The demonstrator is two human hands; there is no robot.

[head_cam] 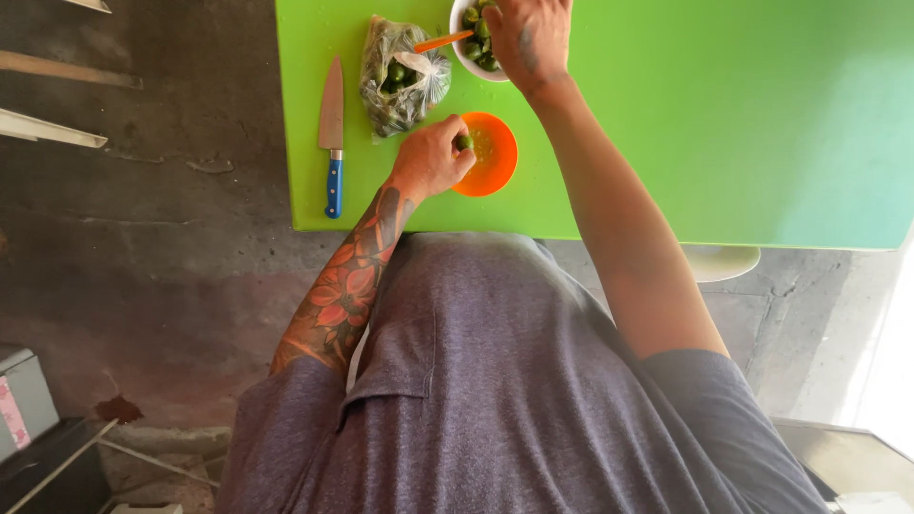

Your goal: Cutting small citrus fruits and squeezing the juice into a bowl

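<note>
Grey shirt fabric fills the bottom of the head view, and both bare arms reach from it over a bright green table. On the person's left, the tattooed forearm ends in the left hand, whose fingers are curled together and pinch a small green lime at the near-left rim of an orange juicer dish; the lime sits just over that rim, touching the fingertips. The right hand stretches farther out, lying over a white bowl of more green limes at the table's far edge; its fingers point down into the bowl, but whether they grip anything cannot be told, since the back of the hand hides them. An orange handle juts from the bowl toward a clear plastic bag holding green fruit, just beside the bowl. Left of the bag lies a knife with a blue handle, blade pointing away from the person, well apart from both hands.
</note>
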